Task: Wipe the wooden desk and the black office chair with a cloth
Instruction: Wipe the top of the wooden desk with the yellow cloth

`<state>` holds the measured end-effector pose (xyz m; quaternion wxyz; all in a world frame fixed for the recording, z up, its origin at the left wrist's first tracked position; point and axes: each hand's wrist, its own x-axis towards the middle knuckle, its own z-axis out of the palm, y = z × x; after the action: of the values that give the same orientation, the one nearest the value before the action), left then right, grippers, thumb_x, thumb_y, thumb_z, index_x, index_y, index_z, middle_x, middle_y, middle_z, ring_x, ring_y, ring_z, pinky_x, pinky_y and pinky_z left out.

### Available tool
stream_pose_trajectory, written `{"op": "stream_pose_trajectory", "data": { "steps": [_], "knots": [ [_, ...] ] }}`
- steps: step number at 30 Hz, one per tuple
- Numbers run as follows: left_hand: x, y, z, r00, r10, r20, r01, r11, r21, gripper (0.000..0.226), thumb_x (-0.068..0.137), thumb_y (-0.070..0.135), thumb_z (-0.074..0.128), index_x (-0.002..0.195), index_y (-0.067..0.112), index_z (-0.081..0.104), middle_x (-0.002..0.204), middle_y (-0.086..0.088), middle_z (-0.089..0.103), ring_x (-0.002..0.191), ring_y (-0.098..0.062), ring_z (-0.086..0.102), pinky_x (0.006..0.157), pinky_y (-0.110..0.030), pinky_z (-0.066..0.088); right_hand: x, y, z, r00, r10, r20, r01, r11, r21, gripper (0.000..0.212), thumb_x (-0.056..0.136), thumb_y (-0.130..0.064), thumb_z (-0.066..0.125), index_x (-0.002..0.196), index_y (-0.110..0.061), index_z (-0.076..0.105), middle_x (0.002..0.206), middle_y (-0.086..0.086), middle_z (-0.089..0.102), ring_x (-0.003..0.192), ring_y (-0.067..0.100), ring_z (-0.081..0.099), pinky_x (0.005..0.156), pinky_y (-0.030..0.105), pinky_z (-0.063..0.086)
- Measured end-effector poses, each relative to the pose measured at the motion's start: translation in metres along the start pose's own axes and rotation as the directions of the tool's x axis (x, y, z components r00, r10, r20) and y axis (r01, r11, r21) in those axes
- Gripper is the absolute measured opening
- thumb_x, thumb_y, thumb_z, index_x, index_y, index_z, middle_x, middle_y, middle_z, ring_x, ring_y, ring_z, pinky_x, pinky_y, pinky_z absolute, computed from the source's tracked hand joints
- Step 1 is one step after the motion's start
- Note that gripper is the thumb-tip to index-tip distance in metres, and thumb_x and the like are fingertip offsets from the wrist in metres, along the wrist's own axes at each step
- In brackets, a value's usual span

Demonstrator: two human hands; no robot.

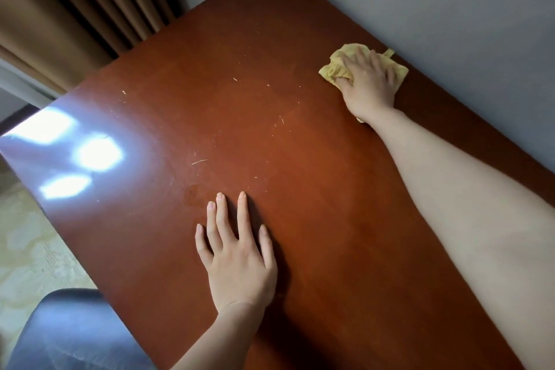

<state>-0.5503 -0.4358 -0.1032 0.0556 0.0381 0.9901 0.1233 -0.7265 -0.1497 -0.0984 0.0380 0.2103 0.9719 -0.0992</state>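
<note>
A glossy reddish-brown wooden desk (240,117) fills most of the view, its top marked by small pale scratches. My right hand (368,84) presses a crumpled yellow cloth (336,67) flat onto the desk at its far right side, close to the wall; my fingers lie spread over the cloth and my thumb curls at its left edge. My left hand (237,255) rests flat on the desk near the front, fingers straight and spread, holding nothing. The black office chair (69,330) shows partly at the bottom left, beside the desk's left edge.
A grey wall (450,9) runs along the desk's right side and behind it. Brown curtains (75,9) hang at the upper left. Pale patterned floor (27,249) lies left of the desk. Bright light reflections sit on the desk's left part.
</note>
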Motion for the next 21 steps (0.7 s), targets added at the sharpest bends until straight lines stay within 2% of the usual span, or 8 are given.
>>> {"op": "stream_pose_trajectory", "data": {
  "steps": [6,11,14,18,21],
  "knots": [
    [0.003,0.001,0.001,1.0,0.012,-0.001,-0.012,1.0,0.017,0.056,0.095,0.039,0.026,0.148,0.021,0.029,0.154,-0.011,0.025,0.144,-0.025,0.013,0.116,-0.042,0.003,0.0,-0.06,0.01,0.982,-0.19,0.003,0.19,0.982,0.021,0.049,0.097,-0.046,0.04,0.145,-0.041,0.029,0.158,-0.009,0.018,0.146,0.018,0.007,0.116,0.045,0.002],
    [0.003,0.001,-0.001,1.0,0.005,0.0,-0.005,0.999,0.046,0.056,0.095,0.041,0.026,0.148,0.021,0.029,0.154,-0.011,0.026,0.144,-0.025,0.012,0.116,-0.042,0.003,-0.061,-0.097,0.025,0.891,-0.452,0.024,0.449,0.89,0.082,0.05,0.096,-0.042,0.046,0.144,-0.042,0.032,0.156,-0.011,0.023,0.146,0.014,0.009,0.117,0.041,-0.003],
    [0.003,0.0,-0.001,1.0,0.009,-0.01,-0.009,0.998,0.056,0.056,0.095,0.04,0.027,0.147,0.02,0.031,0.153,-0.012,0.029,0.143,-0.025,0.014,0.115,-0.042,0.005,-0.105,-0.092,0.027,0.831,-0.553,0.058,0.545,0.831,0.11,0.051,0.096,-0.037,0.047,0.144,-0.041,0.032,0.155,-0.01,0.024,0.146,0.013,0.01,0.118,0.041,-0.003],
    [0.003,-0.001,-0.002,1.0,0.01,-0.021,-0.009,0.999,0.052,0.057,0.095,0.041,0.026,0.147,0.019,0.029,0.153,-0.012,0.029,0.143,-0.025,0.014,0.115,-0.041,0.003,-0.156,-0.061,0.022,0.785,-0.612,0.098,0.6,0.789,0.131,0.058,0.092,-0.028,0.056,0.144,-0.038,0.034,0.154,-0.01,0.028,0.145,0.013,0.013,0.119,0.04,-0.002],
    [0.003,0.0,-0.003,1.0,0.004,-0.019,-0.003,0.999,0.048,0.059,0.095,0.041,0.025,0.149,0.017,0.025,0.154,-0.011,0.027,0.144,-0.026,0.015,0.115,-0.04,0.0,-0.188,-0.032,0.017,0.777,-0.623,0.095,0.606,0.78,0.159,0.062,0.085,-0.021,0.067,0.141,-0.033,0.043,0.149,-0.007,0.038,0.143,0.016,0.024,0.118,0.045,0.011]
  ]
}}
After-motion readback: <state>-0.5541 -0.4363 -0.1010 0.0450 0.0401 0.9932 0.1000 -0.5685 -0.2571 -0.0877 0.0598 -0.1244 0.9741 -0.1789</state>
